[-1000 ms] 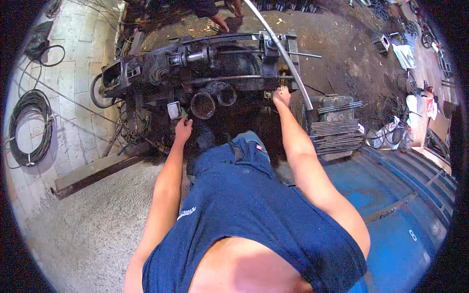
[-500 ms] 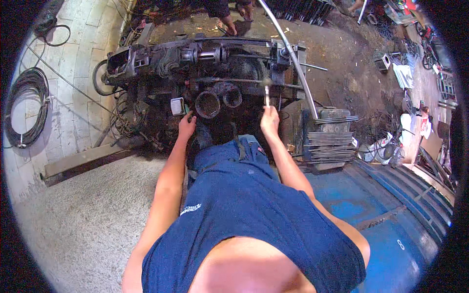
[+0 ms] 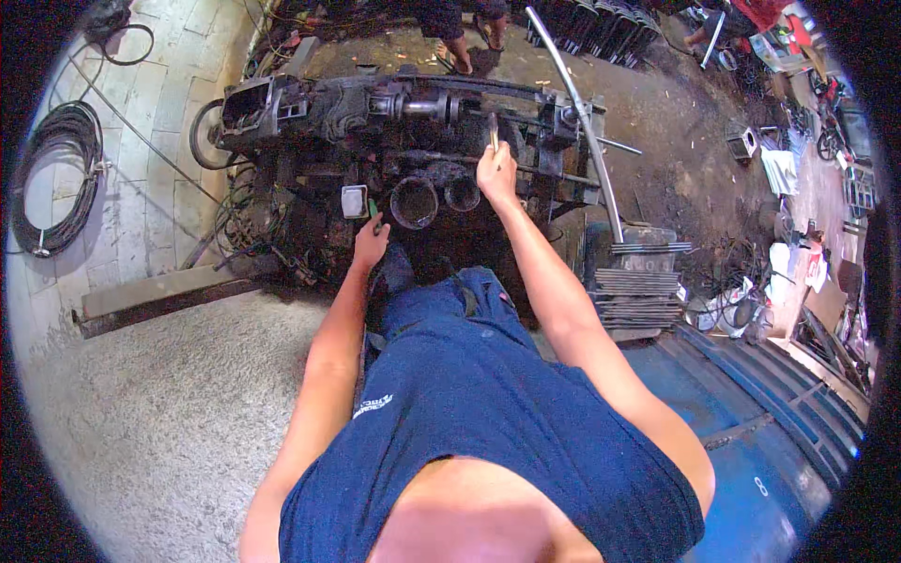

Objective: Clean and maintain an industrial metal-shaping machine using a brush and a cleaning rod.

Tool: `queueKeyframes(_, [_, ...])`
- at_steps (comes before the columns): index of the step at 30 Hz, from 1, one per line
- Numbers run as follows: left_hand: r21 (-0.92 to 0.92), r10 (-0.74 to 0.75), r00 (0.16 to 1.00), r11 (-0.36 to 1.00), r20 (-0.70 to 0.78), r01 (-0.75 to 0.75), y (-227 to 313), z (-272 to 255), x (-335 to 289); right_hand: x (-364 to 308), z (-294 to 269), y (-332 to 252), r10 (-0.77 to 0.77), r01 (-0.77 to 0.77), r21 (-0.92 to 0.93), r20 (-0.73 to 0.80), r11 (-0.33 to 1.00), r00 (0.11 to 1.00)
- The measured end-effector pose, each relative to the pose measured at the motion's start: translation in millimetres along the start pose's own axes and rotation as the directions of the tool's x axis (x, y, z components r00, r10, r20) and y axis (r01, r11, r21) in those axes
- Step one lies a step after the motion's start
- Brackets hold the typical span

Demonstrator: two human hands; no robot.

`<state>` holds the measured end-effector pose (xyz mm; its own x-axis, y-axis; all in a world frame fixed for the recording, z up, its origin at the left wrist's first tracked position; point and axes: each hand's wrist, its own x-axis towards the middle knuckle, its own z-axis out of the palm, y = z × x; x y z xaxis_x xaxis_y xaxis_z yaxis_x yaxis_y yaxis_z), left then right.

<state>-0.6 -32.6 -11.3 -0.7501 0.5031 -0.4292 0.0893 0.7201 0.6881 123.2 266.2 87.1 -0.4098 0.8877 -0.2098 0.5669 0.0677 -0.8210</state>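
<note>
My right hand [image 3: 497, 175] is closed round a short stick-like tool [image 3: 494, 134] with a pale handle and a darker far end; its exact kind is unclear. This hand reaches over the near side of a long, dark, greasy machine [image 3: 427, 109] with a shiny shaft. Lower and to the left, my left hand [image 3: 372, 242] is closed on a slim green thing [image 3: 374, 208], mostly hidden by the fingers. Beside it sits a small white rectangular box [image 3: 354, 202]. Two round openings show below the machine's bed, the larger a dark pipe-like ring [image 3: 414, 204].
A long metal tube [image 3: 589, 136] leans at the right, above a stack of dark bars [image 3: 638, 291]. Blue metal sheeting [image 3: 676, 394] lies lower right. Coiled cable [image 3: 56, 178] rests at far left. Another person's feet [image 3: 457, 56] stand beyond the machine.
My right hand has moved forward and slightly left with the tool, farther over the machine. My left hand stays near the white box. The view has shifted slightly.
</note>
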Motion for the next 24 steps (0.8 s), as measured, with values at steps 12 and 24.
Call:
queueKeyframes(12, [0.043, -0.003, 0.999, 0.999, 0.047, 0.001, -12.5, 1.9, 8.3, -7.7, 32.3, -7.2, -0.087, 0.131, -0.233, 0.191, 0.964, 0.978])
queueKeyframes(24, [-0.010, -0.111, 0.989, 0.994, 0.098, 0.113, -6.2, -3.3, 9.2, -37.2, 16.0, 21.2, 0.043, 0.012, -0.238, 0.224, 0.971, 0.974])
